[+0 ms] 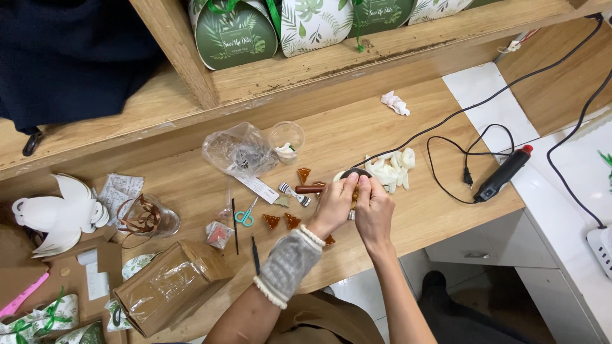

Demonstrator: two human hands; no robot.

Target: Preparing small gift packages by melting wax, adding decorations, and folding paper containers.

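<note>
On the left of the wooden tabletop (408, 210) stand a white paper bird (60, 213), a glass with brown ribbon (150, 218) and a brown box wrapped in film (169, 283); small scissors (244, 215) lie further in, near amber wax pieces (282, 221). The left hand (333, 205) and right hand (373, 210) meet over a small round dark object (354, 172), each grip closed on it, though what it is stays unclear from above. It sits mid-tabletop, touching a heap of white petals (390, 167). A slip could scatter the petals or knock the wax pieces off the near edge. To the right, the black glue gun (503, 174) lies by the edge with its cable (446, 153) looping close; a snagged wrist could drag it off.
</note>
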